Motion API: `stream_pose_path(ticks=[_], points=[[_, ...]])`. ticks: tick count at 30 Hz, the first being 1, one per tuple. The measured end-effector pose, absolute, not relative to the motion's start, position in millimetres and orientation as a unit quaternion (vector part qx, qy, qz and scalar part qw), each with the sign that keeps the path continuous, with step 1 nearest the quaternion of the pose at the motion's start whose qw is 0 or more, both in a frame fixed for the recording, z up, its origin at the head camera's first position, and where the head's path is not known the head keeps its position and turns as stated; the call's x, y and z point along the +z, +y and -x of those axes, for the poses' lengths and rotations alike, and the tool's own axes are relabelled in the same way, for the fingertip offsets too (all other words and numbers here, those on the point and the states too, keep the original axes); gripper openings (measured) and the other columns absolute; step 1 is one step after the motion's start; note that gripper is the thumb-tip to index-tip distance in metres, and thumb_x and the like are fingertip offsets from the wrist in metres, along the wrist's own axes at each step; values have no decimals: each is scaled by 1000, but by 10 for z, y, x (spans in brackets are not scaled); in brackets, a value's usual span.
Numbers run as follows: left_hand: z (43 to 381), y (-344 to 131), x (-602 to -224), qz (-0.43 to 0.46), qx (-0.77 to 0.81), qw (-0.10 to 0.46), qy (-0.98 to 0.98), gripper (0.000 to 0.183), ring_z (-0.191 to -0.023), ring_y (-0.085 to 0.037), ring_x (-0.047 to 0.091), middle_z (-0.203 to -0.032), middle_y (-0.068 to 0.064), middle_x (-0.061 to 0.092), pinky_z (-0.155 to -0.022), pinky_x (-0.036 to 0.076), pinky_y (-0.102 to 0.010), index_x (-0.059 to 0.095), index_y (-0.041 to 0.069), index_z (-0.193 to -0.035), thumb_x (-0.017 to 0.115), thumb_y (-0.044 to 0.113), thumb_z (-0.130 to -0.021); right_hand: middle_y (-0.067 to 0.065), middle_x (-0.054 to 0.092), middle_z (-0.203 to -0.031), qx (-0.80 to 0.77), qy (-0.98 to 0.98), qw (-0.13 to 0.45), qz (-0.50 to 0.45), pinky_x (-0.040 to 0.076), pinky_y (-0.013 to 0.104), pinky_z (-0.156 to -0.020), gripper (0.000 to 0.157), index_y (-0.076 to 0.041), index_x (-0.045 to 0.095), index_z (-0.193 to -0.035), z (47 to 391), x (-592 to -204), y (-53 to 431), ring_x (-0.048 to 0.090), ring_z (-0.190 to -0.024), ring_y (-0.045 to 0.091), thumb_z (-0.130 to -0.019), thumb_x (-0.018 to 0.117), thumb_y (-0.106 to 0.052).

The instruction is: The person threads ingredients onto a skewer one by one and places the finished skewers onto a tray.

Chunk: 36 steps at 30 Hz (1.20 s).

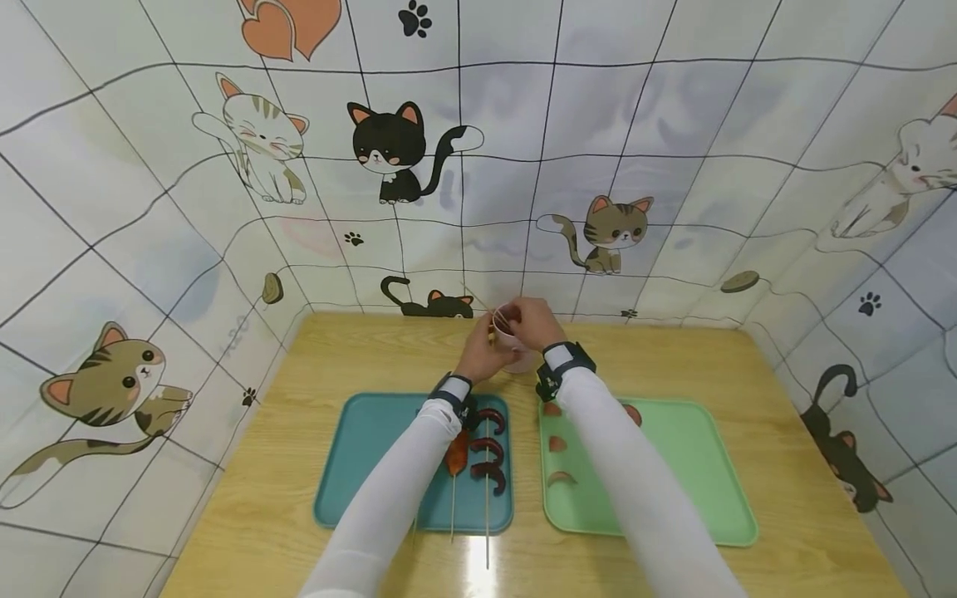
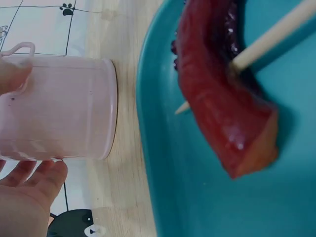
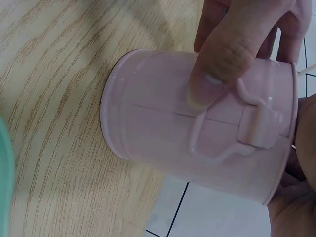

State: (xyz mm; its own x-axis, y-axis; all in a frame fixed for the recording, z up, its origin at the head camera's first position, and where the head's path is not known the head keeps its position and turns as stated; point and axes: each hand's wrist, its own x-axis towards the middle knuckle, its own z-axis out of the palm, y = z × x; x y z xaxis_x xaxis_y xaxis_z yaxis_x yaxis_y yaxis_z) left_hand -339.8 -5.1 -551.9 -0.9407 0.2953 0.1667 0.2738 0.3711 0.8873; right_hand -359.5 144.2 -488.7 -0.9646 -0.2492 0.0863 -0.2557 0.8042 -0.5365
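Note:
A pale pink pail [image 1: 519, 359] with small loop handles stands at the back of the wooden table. My left hand [image 1: 482, 353] grips its side; in the right wrist view the thumb [image 3: 212, 81] lies beside a handle, and in the left wrist view the fingers [image 2: 42, 180] curl along the opposite side. At the pail's mouth is my right hand [image 1: 537, 322], its fingers bent down over the rim. In the right wrist view, part of the right hand [image 3: 291, 212] shows by the rim; I cannot tell what it holds. A thin pale stick [image 3: 307, 70] pokes out there.
Below the left forearm lies a blue tray [image 1: 351, 440] bearing shiny dark-red curved pieces [image 1: 488, 448] on a skewer and an orange-brown piece [image 1: 456, 453] on another. A green tray [image 1: 695, 465] with several small reddish pieces [image 1: 557, 444] lies right. A cat-patterned wall [image 1: 508, 191] rises behind the table.

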Motion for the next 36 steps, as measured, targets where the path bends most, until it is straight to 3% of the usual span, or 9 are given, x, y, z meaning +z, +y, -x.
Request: stream_pose_path(ticks=[19, 28, 36], points=[[3423, -19, -5560, -164, 546, 18, 821, 82, -142, -31, 49, -155, -13, 46, -113, 45, -45, 36, 10, -152, 84, 17, -86, 14, 74, -100, 294, -946, 53, -123, 57, 41, -81, 11, -2, 71, -102, 3590, -4972, 1412, 67, -90, 27, -97, 62, -2], [3369, -21, -5579, -175, 558, 9, 811, 81, -140, -34, 49, -152, -18, 48, -112, 46, -47, 34, 7, -154, 80, 12, -88, 16, 74, -104, 327, -933, 69, -133, 58, 43, -84, 12, -1, 71, -106, 3525, -4956, 1466, 70, -98, 30, -99, 63, -5], [3420, -70, -5640, -176, 561, 9, 809, 79, -138, -36, 51, -149, -19, 49, -111, 48, -49, 34, 6, -154, 79, 11, -89, 17, 74, -104, 389, -904, 123, -132, 58, 46, -86, 14, 1, 70, -108, 3497, -4857, 1547, 71, -97, 32, -98, 65, -7]])
